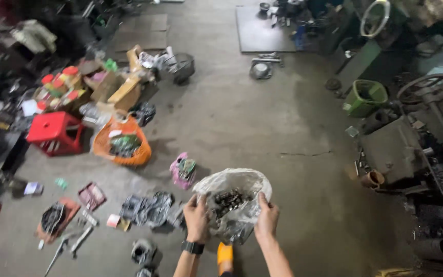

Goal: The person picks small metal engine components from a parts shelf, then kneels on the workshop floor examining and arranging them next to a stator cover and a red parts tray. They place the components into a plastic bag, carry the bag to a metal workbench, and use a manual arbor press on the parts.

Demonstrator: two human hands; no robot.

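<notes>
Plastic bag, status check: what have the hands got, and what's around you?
Left hand and right hand grip the clear plastic bag, open, dark metal parts inside. Pink bag and engine parts on floor to the left.

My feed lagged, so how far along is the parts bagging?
Done: the clear plastic bag already holds dark metal parts. In hand: left hand and right hand hold its mouth open. Left: loose engine parts and an orange bag lie on the concrete floor.

Bare floor [262, 133] between clutter [103, 102], machinery [401, 149]
</notes>
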